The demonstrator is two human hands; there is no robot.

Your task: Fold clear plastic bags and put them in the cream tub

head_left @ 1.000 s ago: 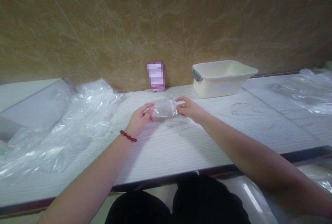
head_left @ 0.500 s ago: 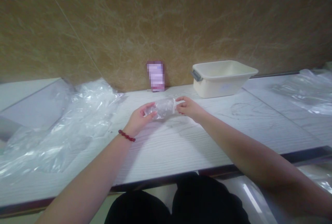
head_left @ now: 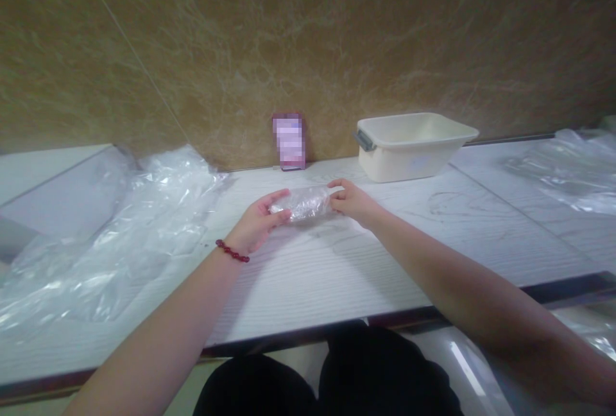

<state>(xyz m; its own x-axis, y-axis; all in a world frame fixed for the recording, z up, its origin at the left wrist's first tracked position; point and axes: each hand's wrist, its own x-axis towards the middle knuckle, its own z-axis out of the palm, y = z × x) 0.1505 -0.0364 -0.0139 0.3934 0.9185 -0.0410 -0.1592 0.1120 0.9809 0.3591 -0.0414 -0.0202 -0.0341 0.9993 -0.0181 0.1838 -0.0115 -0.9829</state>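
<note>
Both hands grip a small rolled clear plastic bag point(head_left: 304, 203) just above a white table point(head_left: 337, 262). The left hand point(head_left: 256, 222) pinches one end, the right hand point(head_left: 353, 201) the other, a cream tub point(head_left: 414, 145) standing nearby

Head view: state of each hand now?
Left hand: closed on the left end of the small crumpled clear plastic bag.
Right hand: closed on its right end.
</note>
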